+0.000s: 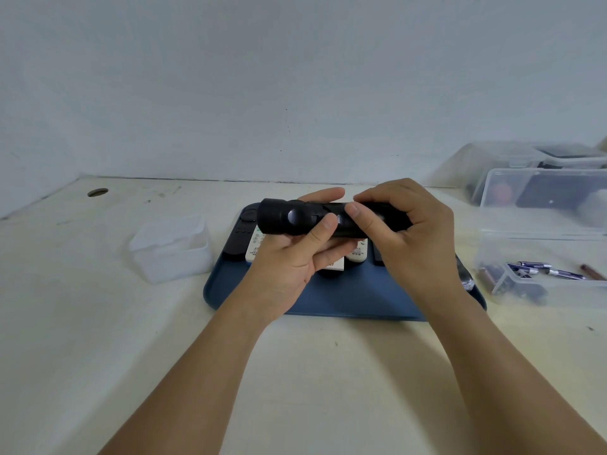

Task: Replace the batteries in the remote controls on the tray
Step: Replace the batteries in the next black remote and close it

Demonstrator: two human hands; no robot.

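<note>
Both hands hold a black remote control (pixel 315 220) above the blue tray (pixel 345 300).

The left hand (pixel 292 257) cups it from below, fingers closed round the body; the right hand (pixel 407 231) grips its right end and hides it. More remotes on the tray, one black (pixel 241 236) and one white (pixel 258 246), are mostly covered by the hands; their markings are illegible. On the bench (pixel 98 323), a frosted box (pixel 172 246) stands left, and a clear bin with batteries (pixel 538 270) right.
</note>
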